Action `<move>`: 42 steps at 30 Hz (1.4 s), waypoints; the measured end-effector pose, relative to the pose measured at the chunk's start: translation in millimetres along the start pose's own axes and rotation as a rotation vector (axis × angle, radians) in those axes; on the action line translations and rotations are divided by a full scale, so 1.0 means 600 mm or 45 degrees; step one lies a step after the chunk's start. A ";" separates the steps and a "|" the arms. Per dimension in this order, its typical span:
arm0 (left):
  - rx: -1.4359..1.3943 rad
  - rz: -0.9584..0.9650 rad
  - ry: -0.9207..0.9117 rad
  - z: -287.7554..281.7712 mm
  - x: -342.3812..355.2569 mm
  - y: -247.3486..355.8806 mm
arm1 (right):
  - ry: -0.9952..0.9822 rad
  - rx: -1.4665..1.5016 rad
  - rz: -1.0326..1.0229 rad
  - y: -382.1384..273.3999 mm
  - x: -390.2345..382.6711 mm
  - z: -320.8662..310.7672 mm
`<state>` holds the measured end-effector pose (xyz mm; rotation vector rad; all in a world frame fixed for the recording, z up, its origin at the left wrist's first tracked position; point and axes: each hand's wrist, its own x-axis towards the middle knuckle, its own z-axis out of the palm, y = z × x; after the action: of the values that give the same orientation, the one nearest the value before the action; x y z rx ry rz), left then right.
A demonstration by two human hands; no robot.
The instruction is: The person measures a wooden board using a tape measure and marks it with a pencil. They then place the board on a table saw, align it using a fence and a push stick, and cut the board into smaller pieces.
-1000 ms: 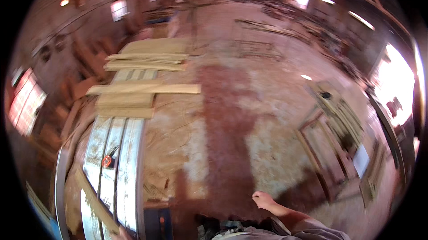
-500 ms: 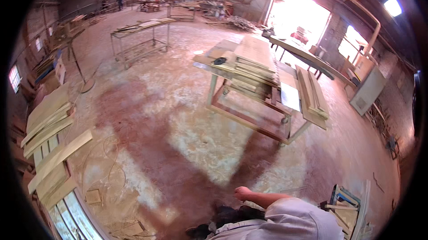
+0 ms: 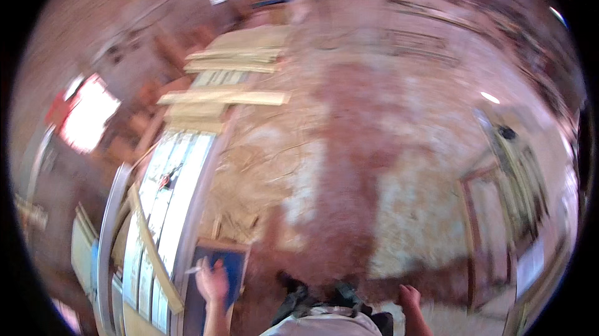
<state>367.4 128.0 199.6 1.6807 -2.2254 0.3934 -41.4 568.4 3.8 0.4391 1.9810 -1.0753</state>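
On sawdust-strewn workshop floor [image 3: 349, 167] | left hand [image 3: 212, 281] fingers hold pencil [image 3: 193, 270] | right hand [image 3: 410, 297] curled, empty | picture blurred

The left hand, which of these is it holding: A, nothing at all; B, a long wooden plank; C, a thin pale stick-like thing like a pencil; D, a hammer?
C: the left hand is raised over a dark blue panel with a thin pale stick-like thing jutting from its fingers, too blurred to tell just what it is.
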 end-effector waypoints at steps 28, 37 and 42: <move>-0.285 -0.287 -0.282 0.266 0.532 -0.303 | -0.181 -0.123 0.012 -0.189 -0.057 0.196; -0.371 -0.244 -0.343 0.299 0.569 -0.320 | -0.235 -0.410 -0.330 -0.290 0.021 0.345; -1.672 -0.825 -0.258 0.178 0.529 -0.239 | -0.482 -0.394 -0.292 -0.519 -0.111 0.520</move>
<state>415.1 -230.8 237.7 1.4436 -1.2412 -1.1592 -40.7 140.5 128.3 -0.1522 1.8378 -0.8872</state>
